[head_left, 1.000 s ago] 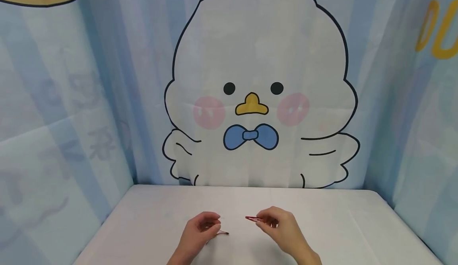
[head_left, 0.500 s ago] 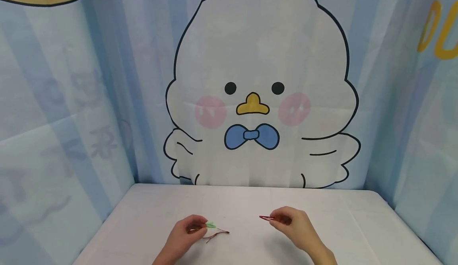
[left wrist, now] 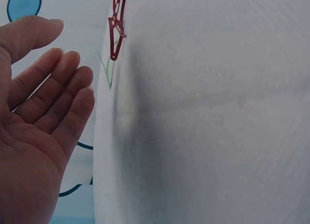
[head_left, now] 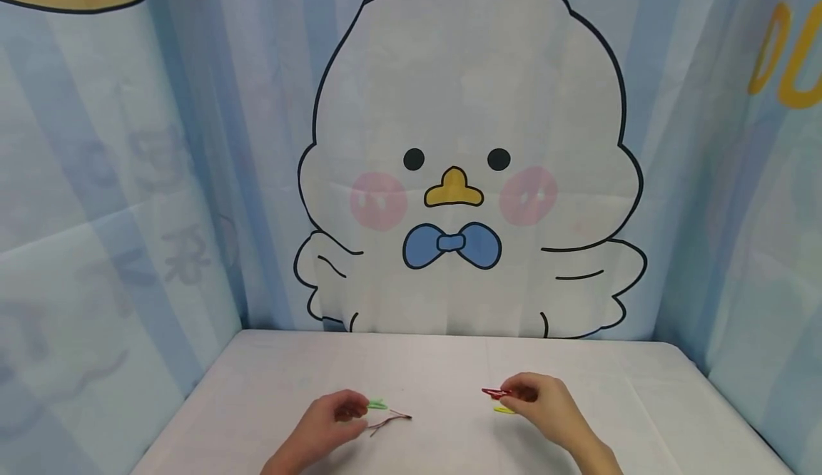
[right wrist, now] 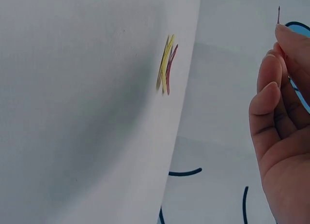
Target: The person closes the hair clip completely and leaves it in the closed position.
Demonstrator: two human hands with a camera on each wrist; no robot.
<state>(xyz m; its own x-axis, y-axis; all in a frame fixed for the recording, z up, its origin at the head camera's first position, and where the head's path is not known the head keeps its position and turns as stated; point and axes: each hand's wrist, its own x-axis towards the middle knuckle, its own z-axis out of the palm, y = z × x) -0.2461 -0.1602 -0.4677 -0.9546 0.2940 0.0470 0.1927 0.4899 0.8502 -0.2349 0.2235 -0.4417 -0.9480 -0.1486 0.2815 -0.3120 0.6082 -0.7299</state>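
Carefully, we pinch a thin red clip [right wrist: 279, 14] between the thumb and fingertips of our right hand [head_left: 542, 407], raised over the white table [head_left: 289, 361], its tip jutting past the fingers. Below it, a yellow clip [head_left: 504, 410] lies on the cloth, and the right wrist view shows it as part of a small bundle [right wrist: 167, 64] of yellow and reddish clips, lying close together and apart from our hand. We judge it best to keep this pinch light and near one end, because something so slim could twist or spring away under a hard squeeze; a level, steady wrist should also spare the bundle an accidental nudge. Our left hand [head_left: 324, 421] has its fingers relaxed and its thumb well away from them, with nothing between. A green clip [head_left: 377, 404] lies just beyond its fingertips, near red clips that cross [left wrist: 117, 26]; whether we touch the green one, we cannot tell from the head view, so moving that hand gently seems wise.
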